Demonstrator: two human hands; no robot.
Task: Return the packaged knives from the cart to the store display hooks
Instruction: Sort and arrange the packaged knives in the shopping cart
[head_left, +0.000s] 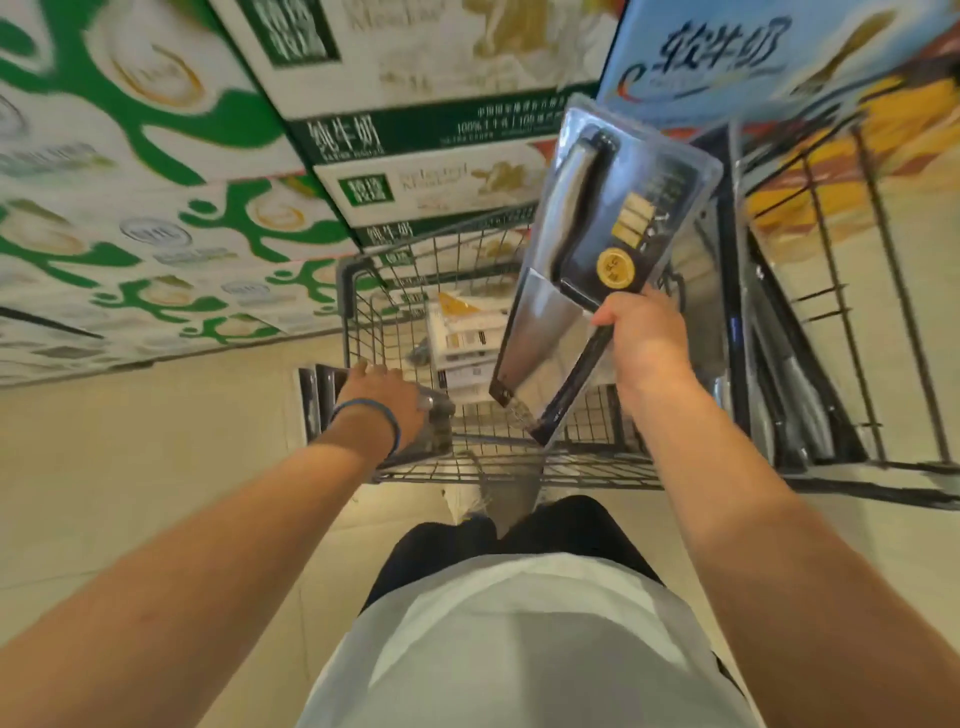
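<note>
My right hand (644, 343) grips a packaged knife (597, 249), a broad cleaver in a clear blister pack with a dark card and a gold sticker. The pack is held up over the wire cart (363, 312), its handle end pointing away from me. My left hand (387, 400) grips the cart's handle bar at the near left corner. Down in the cart's basket lie more packages (467, 343) with white and yellow cards. A wire display rack (841, 322) stands just right of the cart, with dark packaged knives (795, 405) hanging low on it.
Stacked milk cartons in green and white (218, 171) wall off the left and far side. A blue carton (727, 52) sits at the top right. Beige tiled floor (130, 467) lies open to my left. My legs and white shirt fill the lower middle.
</note>
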